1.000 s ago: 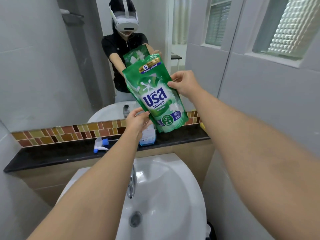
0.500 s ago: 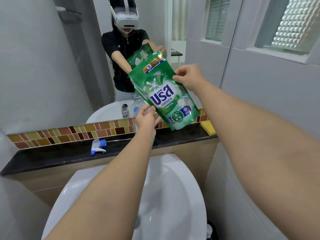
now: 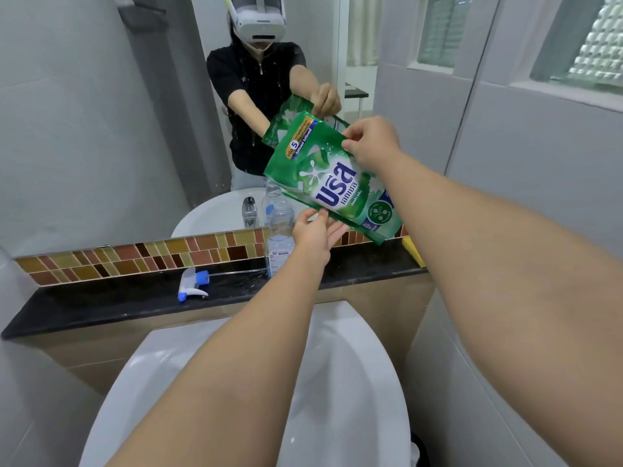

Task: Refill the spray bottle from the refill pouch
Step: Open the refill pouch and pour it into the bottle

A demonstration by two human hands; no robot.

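A green refill pouch [image 3: 332,183] hangs tilted in the air above the black ledge [image 3: 135,299], its top corner leaning left. My right hand [image 3: 369,143] pinches its upper right edge. My left hand [image 3: 315,234] holds its lower left edge from below. Just left of that hand a clear spray bottle [image 3: 279,237] stands upright on the ledge with no cap on, under the pouch's lower corner. Its white and blue trigger head [image 3: 192,285] lies on the ledge further left, with its thin tube stretched toward the bottle.
A white basin [image 3: 337,382] sits below my arms. A mirror [image 3: 101,129] behind the ledge reflects a person, the pouch and the tap. A yellow sponge [image 3: 414,252] lies at the ledge's right end. Grey walls close in on both sides.
The pouch has tipped further to the left and moved right, uncovering the bottle. My left hand shifted right with its lower edge, and my right hand stayed on the upper edge.
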